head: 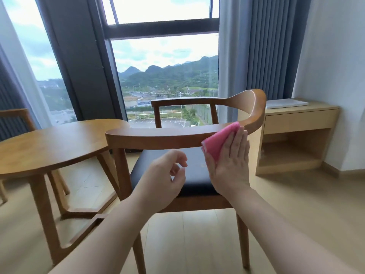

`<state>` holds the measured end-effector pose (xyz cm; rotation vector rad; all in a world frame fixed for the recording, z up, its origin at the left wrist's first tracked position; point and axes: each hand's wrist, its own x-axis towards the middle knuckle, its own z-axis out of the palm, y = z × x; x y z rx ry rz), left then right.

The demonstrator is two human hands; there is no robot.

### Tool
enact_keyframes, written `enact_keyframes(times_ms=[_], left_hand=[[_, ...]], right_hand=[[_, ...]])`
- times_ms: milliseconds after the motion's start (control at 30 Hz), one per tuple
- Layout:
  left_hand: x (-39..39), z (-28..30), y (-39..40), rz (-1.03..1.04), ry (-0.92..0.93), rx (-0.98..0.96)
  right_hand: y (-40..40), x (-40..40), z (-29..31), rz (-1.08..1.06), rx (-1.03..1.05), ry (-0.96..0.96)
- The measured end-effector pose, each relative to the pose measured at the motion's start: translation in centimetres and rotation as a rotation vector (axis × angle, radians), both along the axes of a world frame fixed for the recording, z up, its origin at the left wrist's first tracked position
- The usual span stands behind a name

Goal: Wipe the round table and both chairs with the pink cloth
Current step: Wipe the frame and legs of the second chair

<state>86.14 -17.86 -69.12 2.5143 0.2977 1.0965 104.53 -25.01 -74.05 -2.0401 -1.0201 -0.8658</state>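
Observation:
A wooden chair (pixel 154 138) with a curved armrest rail and a dark seat stands right in front of me. My right hand (pixel 229 165) lies flat and presses the folded pink cloth (pixel 219 141) against the near rail, close to where it bends up into the backrest. My left hand (pixel 166 175) hovers over the seat below the rail, fingers loosely curled, holding nothing. The round wooden table (pixel 51 147) stands to the left, touching distance from the chair. Part of a second chair (pixel 17 115) shows at the far left behind the table.
A tall window (pixel 166 76) with dark frames fills the back. Blue curtains (pixel 266 48) hang at the right. A low wooden cabinet (pixel 296 123) with a white flat item (pixel 284 103) on top stands against the right wall. The floor is light wood.

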Motion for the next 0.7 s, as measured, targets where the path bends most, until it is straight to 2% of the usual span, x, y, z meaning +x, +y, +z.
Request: enact_keyframes(times_ms=[133, 267, 400, 700], left_hand=[[-3.4, -1.3, 1.7, 0.07, -0.016, 0.029], [-6.4, -2.6, 3.6, 0.144, -0.069, -0.047], [-9.3, -4.4, 5.2, 0.179, -0.137, -0.094], [-15.0, -8.8, 9.4, 0.226, -0.258, -0.175]], right_hand=[[1.2, -0.9, 0.6, -0.005, 0.031, -0.06], [2.8, -2.3, 1.3, 0.006, -0.068, -0.371], [4.8, -4.2, 2.4, -0.007, -0.166, -0.568], [9.3, -9.0, 3.9, -0.022, -0.298, -0.69]])
